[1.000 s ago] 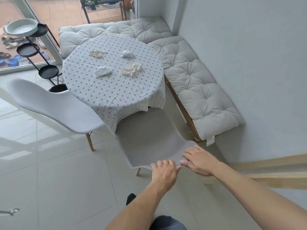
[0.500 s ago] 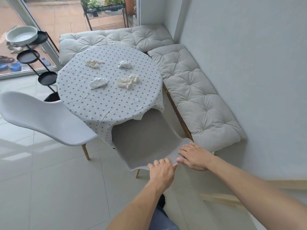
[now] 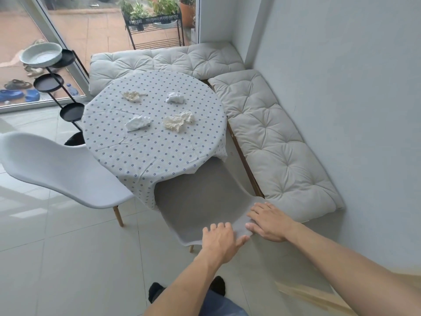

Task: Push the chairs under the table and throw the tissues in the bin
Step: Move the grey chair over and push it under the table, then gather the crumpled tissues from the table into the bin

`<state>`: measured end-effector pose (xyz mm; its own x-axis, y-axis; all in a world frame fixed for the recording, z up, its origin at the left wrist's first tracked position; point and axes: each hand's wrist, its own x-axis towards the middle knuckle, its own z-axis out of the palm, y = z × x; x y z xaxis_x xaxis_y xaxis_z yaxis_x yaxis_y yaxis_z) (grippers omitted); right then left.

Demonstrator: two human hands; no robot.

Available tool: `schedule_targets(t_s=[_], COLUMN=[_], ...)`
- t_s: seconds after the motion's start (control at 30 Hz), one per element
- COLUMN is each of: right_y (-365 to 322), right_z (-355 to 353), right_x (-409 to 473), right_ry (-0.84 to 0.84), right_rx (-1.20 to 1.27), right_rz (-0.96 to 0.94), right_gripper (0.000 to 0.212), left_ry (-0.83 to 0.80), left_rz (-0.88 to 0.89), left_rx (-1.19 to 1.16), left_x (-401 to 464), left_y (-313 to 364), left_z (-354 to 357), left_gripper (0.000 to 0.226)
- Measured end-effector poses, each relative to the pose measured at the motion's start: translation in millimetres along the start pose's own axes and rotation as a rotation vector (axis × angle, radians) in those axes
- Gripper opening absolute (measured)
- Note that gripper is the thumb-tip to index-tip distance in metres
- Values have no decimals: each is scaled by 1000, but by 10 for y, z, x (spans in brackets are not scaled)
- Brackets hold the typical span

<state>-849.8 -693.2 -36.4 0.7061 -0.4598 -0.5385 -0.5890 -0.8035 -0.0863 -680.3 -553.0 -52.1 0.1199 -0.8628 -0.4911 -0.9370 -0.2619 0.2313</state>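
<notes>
A round table (image 3: 155, 153) wears a white cloth with small blue dots. Several crumpled tissues lie on it: a cream one (image 3: 132, 96), a white one (image 3: 175, 98), another white one (image 3: 137, 122) and a larger cream one (image 3: 178, 120). A grey shell chair (image 3: 200, 201) stands at the table's near side, its seat partly under the cloth. My left hand (image 3: 219, 241) grips the top edge of its backrest; my right hand (image 3: 270, 222) rests on the same edge further right. A second white chair (image 3: 61, 169) stands pulled out at the left.
A cushioned corner bench (image 3: 273, 142) runs along the wall behind and to the right of the table. A black tiered stand (image 3: 49, 85) with a pale bowl stands left of the table by the glass door. A wooden rail (image 3: 314, 297) crosses the lower right. No bin shows.
The grey chair has slid further under the table with both hands on its backrest. I have stepped closer to the table.
</notes>
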Motion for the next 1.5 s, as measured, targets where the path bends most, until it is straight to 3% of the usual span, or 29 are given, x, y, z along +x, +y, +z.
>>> schedule_targets(t_s=[0.2, 0.33, 0.5, 0.6, 0.7, 0.8, 0.9, 1.23, 1.5], right_y=[-250, -527, -973, -1285, -1573, -1755, -1861, -1770, -1271], right_z=[-168, -430, -854, -1135, -1373, -1520, -1705, -2266, -2469], right_x=[267, 506, 937, 1258, 1546, 1796, 2019, 2950, 3987], right_ry=[-2, 15, 54, 96, 129, 159, 149, 188, 176], right_rx=[3, 45, 103, 133, 141, 125, 126, 126, 145], right_rz=[58, 104, 178, 186, 195, 180, 182, 212, 302], right_gripper=[69, 88, 75, 94, 83, 92, 69, 61, 60], left_ry=[57, 56, 69, 131, 145, 157, 172, 142, 97], left_rz=[-35, -40, 0, 6, -5, -27, -57, -89, -54], left_rx=[29, 40, 70, 86, 81, 76, 69, 37, 34], left_x=[199, 324, 429, 470, 494, 517, 560, 1024, 1888], left_y=[-712, -1300, -2057, -2517, -2949, -3310, -3615, -4217, -4468], left_z=[-265, -540, -1093, -1441, -1751, -1980, -2139, -2525, -2923], left_gripper=[73, 78, 83, 78, 78, 78, 79, 75, 71])
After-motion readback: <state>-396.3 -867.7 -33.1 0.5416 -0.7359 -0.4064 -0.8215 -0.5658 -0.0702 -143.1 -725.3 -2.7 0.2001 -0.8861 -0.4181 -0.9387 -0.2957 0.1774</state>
